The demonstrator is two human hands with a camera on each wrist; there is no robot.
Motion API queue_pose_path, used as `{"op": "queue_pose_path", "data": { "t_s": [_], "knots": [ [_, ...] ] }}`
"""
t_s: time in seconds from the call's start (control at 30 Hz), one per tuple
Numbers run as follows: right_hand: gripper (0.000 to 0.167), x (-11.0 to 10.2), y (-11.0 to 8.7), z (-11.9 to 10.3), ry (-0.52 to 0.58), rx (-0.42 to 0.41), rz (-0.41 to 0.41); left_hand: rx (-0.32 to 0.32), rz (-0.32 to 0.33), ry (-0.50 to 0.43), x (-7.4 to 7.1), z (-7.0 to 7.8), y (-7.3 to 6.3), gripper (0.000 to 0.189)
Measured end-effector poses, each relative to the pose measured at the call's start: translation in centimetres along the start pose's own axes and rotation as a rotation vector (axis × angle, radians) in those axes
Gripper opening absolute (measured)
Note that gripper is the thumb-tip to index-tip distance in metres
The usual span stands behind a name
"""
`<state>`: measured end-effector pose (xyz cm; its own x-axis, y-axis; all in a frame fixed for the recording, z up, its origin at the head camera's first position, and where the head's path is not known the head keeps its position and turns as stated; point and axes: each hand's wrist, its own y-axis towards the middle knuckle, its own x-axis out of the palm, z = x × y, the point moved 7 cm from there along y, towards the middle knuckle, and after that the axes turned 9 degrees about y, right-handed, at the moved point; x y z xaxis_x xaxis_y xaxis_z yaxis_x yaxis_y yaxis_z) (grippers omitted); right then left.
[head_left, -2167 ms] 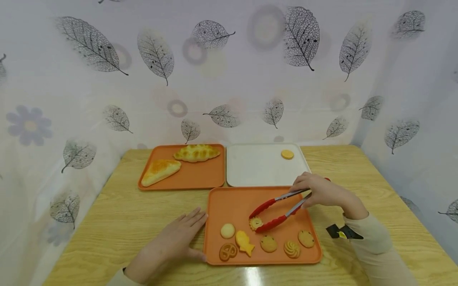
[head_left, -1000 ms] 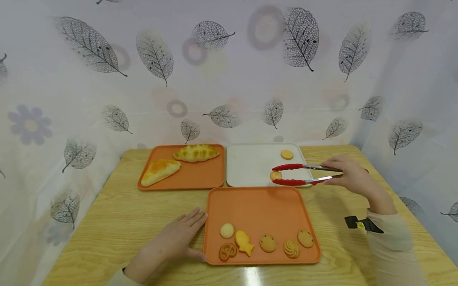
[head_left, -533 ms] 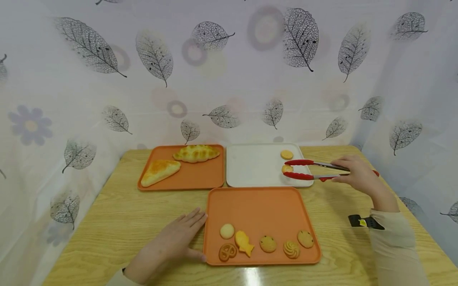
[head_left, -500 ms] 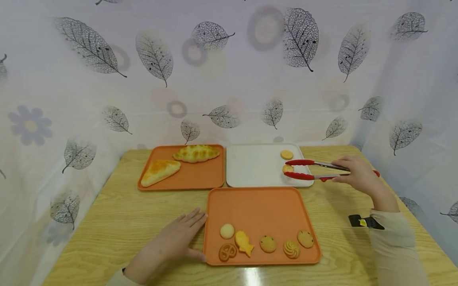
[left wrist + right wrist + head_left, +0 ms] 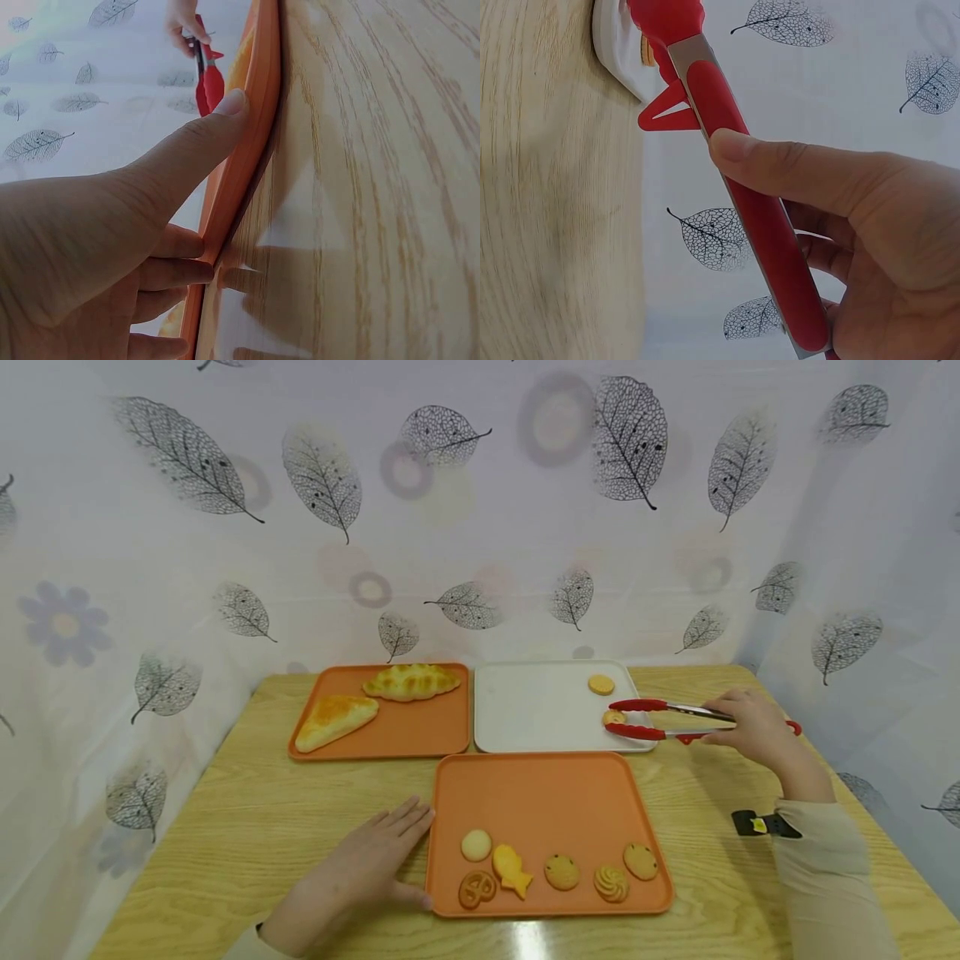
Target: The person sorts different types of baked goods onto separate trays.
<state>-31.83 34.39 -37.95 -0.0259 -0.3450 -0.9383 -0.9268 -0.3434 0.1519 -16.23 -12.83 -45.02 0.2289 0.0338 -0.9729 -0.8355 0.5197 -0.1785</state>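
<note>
In the head view my right hand (image 5: 753, 731) holds red-tipped metal tongs (image 5: 641, 732), whose arms reach left over the white tray (image 5: 536, 710). Between the tong tips sits a small round cookie (image 5: 613, 717), over the tray's front right part; whether it touches the tray I cannot tell. The right wrist view shows my thumb (image 5: 739, 146) pressed along the red handle of the tongs, with the other fingers behind it. My left hand (image 5: 367, 860) lies with straight fingers against the left edge of the near orange tray (image 5: 540, 793); its thumb (image 5: 199, 142) touches the rim.
A round biscuit (image 5: 601, 684) lies at the white tray's back right. The near tray bears a pretzel cookie (image 5: 477, 888), a fish-shaped cookie (image 5: 512, 870), a swirl cookie (image 5: 611, 883) and others. Another orange tray (image 5: 420, 727) holds a triangular bread (image 5: 336, 721) and a braided bread (image 5: 412, 682).
The tongs have carried the round cookie from the near orange tray to the white tray, then slightly further right. My left hand has stayed in place.
</note>
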Motion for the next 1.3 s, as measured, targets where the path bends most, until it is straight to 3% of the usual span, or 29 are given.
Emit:
{"op": "queue_pose_path", "data": {
  "t_s": [0.37, 0.57, 0.83, 1.07, 1.3],
  "knots": [
    [0.059, 0.1, -0.1, 0.1, -0.003, 0.008, -0.012, -0.019, -0.026, -0.002, 0.2, -0.3, 0.1, 0.112],
    [0.06, -0.2, -0.1, -0.8, 0.043, -0.035, 0.006, -0.011, -0.017, -0.023, 0.1, -0.1, 0.0, 0.113],
    [0.055, -0.4, -0.1, -4.0, 0.099, -0.16, 0.057, -0.005, -0.006, -0.012, 0.1, 0.0, 0.0, 0.113],
    [0.055, 0.0, -0.1, -7.4, 0.104, -0.331, 0.09, -0.003, -0.002, -0.007, 0.1, 0.1, -0.2, 0.114],
    [0.054, 0.4, -0.3, -10.5, 0.127, -0.425, 0.056, -0.009, -0.004, -0.001, 0.2, 0.2, -0.1, 0.114]
  ]
}}
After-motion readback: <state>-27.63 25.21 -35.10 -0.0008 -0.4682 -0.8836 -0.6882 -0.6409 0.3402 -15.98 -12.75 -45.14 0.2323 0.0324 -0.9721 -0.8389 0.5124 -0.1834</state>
